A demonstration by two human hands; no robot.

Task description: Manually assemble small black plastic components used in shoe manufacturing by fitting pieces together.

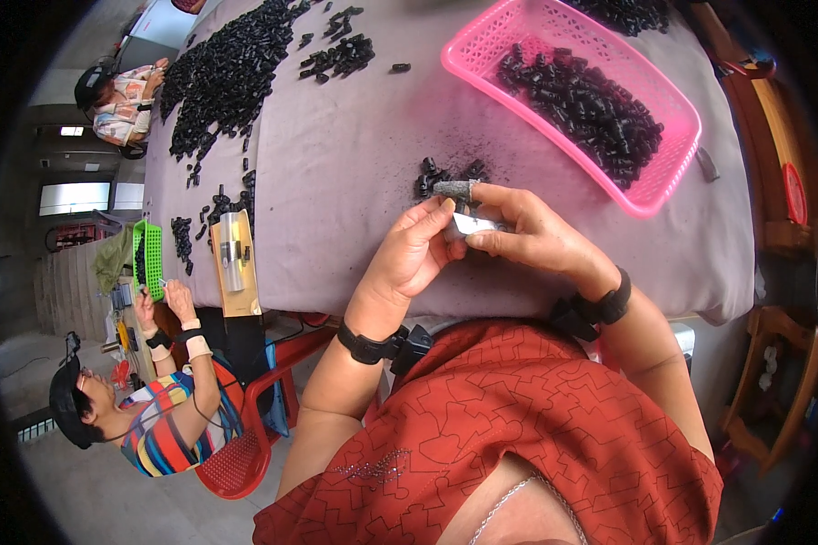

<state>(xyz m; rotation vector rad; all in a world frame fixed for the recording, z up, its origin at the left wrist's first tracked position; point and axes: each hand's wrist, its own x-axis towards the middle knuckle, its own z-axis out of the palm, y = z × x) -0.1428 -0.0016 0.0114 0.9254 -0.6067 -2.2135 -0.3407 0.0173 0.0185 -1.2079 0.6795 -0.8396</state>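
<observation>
My two hands meet over the near part of the cloth-covered table. Between the thumb and fingers of my right hand [545,236] is a small flat silvery blade [475,223]. A grey wrap [454,189] covers the tip of my right index finger. My left hand [413,247] is closed in a pinch against the blade's left end; whatever it grips is hidden by the fingers. Just beyond my fingertips lies a small heap of short black cylindrical parts [430,176], with dark shavings scattered round it.
A pink plastic basket [641,202] holding many black parts stands at the far right. Large piles of the same parts [223,77] cover the table's far left. At the left, a person [177,413] sits by a green basket [159,238]; another person [123,104] is farther off.
</observation>
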